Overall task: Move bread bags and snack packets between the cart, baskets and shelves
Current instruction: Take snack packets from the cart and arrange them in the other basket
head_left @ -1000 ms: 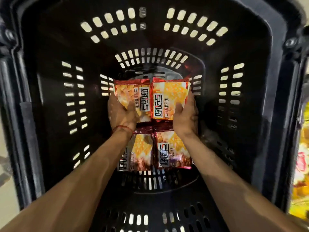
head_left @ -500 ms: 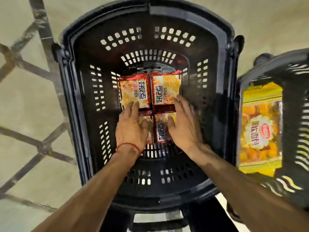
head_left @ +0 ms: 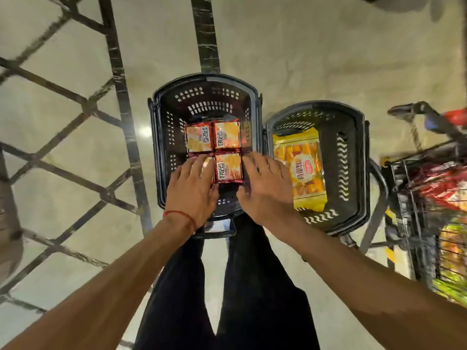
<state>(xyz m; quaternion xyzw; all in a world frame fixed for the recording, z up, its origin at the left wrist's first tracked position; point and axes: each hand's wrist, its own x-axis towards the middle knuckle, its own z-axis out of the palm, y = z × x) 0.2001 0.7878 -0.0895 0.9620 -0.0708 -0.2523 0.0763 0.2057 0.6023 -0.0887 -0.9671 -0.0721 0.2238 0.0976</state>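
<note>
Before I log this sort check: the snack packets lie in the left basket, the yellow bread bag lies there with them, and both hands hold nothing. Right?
No. The head view shows the yellow bread bag in the right basket instead. The snack packets do lie in the left basket, and the left hand and right hand hold nothing.

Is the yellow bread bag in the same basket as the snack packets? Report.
No, the yellow bread bag lies in the right basket, the snack packets in the left basket.
</note>
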